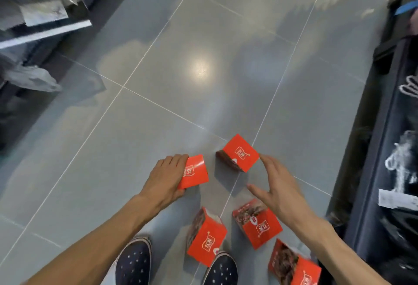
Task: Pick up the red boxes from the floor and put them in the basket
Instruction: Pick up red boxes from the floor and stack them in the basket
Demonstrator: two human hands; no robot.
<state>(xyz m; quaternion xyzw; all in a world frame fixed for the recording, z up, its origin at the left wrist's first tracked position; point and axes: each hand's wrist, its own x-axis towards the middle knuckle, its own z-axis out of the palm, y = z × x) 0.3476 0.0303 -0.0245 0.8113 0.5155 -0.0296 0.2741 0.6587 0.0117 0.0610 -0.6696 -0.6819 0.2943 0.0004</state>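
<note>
Left hand grips a red box just above the floor, maybe touching it. Right hand, fingers spread wide, reaches a 2nd box; 3 more boxes lie nr the shoes.

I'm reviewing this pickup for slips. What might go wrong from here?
1. The left hand grips its red box only at one edge, so it may slip.
2. The open right hand has not yet closed on the far box and could nudge it away.
3. A box lies by the shoes, easy to step on.
</note>
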